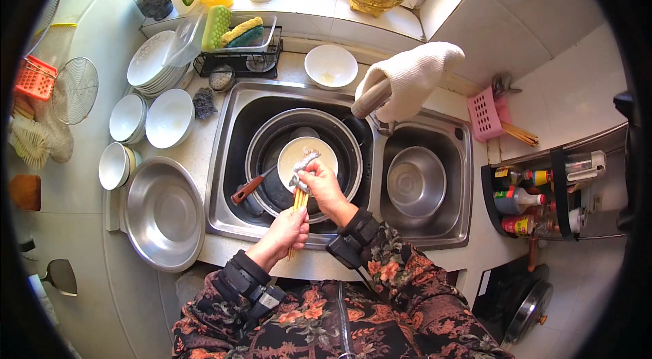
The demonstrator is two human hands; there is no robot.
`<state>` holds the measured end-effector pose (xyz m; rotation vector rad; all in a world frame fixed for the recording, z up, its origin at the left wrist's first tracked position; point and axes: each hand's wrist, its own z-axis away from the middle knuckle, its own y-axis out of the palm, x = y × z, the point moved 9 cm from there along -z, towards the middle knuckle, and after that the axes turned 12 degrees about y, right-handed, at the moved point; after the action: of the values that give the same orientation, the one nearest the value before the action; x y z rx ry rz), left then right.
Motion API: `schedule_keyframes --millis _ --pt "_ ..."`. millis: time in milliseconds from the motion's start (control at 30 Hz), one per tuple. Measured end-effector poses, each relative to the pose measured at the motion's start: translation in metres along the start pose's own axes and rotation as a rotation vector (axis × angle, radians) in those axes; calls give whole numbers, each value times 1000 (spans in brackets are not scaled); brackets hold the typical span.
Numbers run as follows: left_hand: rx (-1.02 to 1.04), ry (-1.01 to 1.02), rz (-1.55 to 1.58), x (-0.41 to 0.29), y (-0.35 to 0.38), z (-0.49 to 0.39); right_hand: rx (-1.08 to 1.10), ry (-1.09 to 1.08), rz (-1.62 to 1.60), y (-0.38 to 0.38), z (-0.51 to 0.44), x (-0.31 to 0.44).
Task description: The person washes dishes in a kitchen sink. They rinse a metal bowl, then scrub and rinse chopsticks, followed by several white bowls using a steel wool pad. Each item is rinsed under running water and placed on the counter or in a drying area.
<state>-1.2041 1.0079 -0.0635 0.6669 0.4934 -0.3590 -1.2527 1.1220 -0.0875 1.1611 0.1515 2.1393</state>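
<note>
A bundle of several wooden chopsticks [300, 200] is gripped near its lower end by my left hand [286, 231]. My right hand [325, 187] pinches a grey-and-white wet cloth [304, 168] around the chopsticks' upper ends. Both hands are over the left basin of a stainless steel sink [218, 211]. Below them is a large round pan [253, 147], with a white bowl [293, 152] inside it. A utensil with a brown handle [248, 191] leans across the pan's left rim; its far end is partly hidden.
Left of the sink stand a steel basin [165, 216], bowls [169, 118] and stacked plates [150, 61]. A cloth-wrapped faucet [371, 99] overhangs the divider. The right basin holds a metal bowl [416, 181]. A pink chopstick holder [486, 113] hangs on the right wall.
</note>
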Motion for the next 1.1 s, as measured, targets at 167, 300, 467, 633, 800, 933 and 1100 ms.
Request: schedule_keyframes --millis 167,300,467,633,800,933,1100 --pt "9 25 -48 -2 -1 16 -38 -57 27 -15 -33 12" --pt "-91 10 -98 -4 -14 27 -138 -41 164 -18 -43 13" --pt "-42 -2 -110 9 -24 50 -222 -110 296 -73 -68 20" --pt "1 30 9 4 -24 55 -169 -191 1053 -36 -31 44" --pt "23 36 29 -6 -18 46 -155 -749 1436 27 64 100" --pt "139 -44 -3 -8 16 33 114 -1082 1491 61 126 70" --pt "238 -83 -16 -14 54 30 -23 -1246 1632 51 154 74"
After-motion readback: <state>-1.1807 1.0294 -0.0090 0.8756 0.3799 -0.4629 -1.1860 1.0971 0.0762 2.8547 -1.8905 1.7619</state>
